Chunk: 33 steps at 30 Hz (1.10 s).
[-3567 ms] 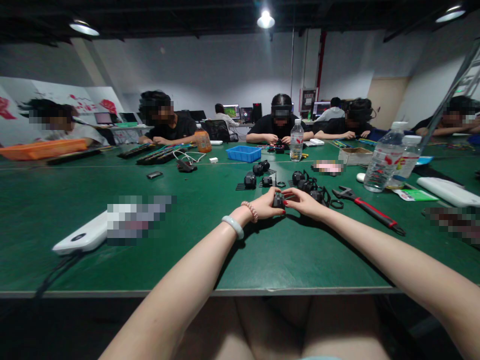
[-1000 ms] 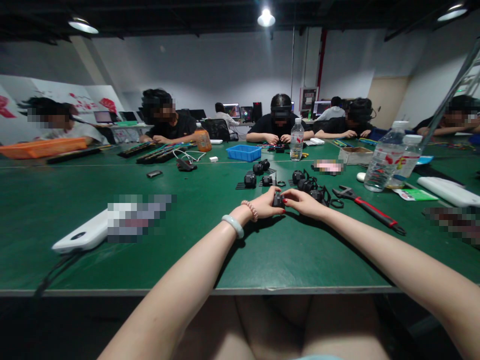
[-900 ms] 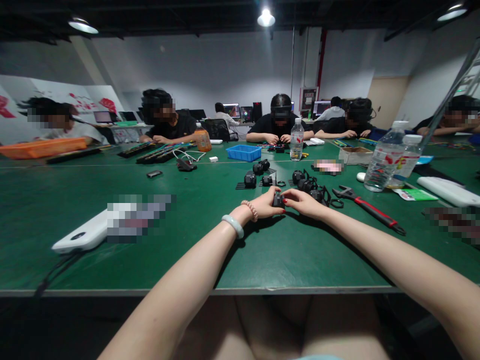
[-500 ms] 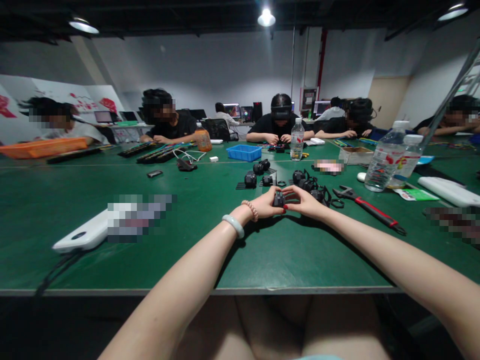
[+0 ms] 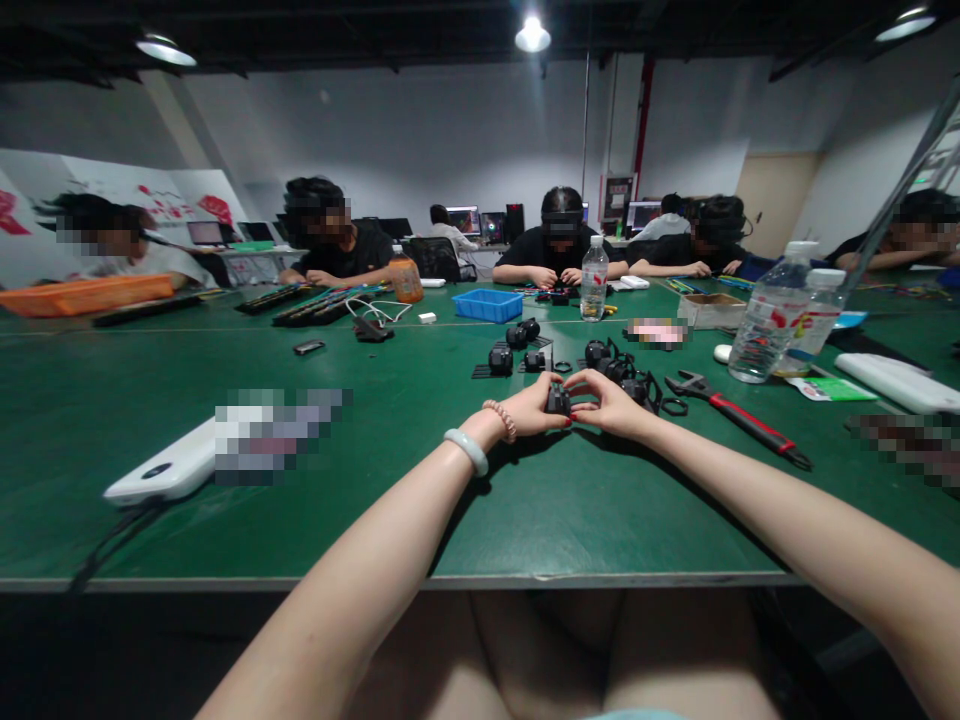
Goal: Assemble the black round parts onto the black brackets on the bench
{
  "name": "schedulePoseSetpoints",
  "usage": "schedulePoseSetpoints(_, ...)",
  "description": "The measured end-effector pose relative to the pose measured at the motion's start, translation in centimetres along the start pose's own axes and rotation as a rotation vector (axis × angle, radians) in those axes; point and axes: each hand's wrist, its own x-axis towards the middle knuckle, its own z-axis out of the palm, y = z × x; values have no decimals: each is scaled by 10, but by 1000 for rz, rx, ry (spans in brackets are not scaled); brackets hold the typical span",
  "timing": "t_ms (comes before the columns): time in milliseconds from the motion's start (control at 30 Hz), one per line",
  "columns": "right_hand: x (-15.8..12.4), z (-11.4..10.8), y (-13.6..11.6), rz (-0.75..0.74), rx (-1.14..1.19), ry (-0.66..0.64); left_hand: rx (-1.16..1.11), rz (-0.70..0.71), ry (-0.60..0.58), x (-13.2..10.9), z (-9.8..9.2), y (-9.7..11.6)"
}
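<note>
In the head view, a small dark block-like black plastic part [image 5: 558, 399] is held low over the green table [image 5: 360, 530]. My left hand [image 5: 529, 408] grips it from the left, thumb and fingers closed around it. From the right, the fingertips of my right hand [image 5: 609, 406] pinch the same part; its underside is hidden. Just beyond my fingers sit several similar black round fittings, one [image 5: 501, 361] to the left and a cluster [image 5: 621, 370] behind my right hand. A loose black ring nut [image 5: 675, 407] lies right of that hand.
An adjustable wrench [image 5: 750, 425] with a red-and-black handle lies to the right, near water bottles [image 5: 769, 320]. A white power bank [image 5: 169, 468] is at the left. Farther back are a blue tray [image 5: 488, 307], an orange tray [image 5: 90, 295] and several people at work.
Hardly anything differs. The fingers of both my hands have shifted very slightly around the black part, which stays in the same place.
</note>
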Motion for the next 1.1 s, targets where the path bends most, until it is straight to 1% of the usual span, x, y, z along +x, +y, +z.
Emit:
schedulePoseSetpoints(200,1,1,0,-22,-19,12,22,8,-4,0,0,0)
schedulePoseSetpoints(367,1,1,1,-26,-69,33,-4,11,6,1,1,-2)
schedulePoseSetpoints(600,1,0,1,-21,-89,25,8,16,0,1,1,-4)
schedulePoseSetpoints(867,2,-1,-1,28,-74,6,23,15,-12,1,1,-3)
schedulePoseSetpoints(1100,2,-2,-1,27,-74,-7,28,20,-20,0,1,-2)
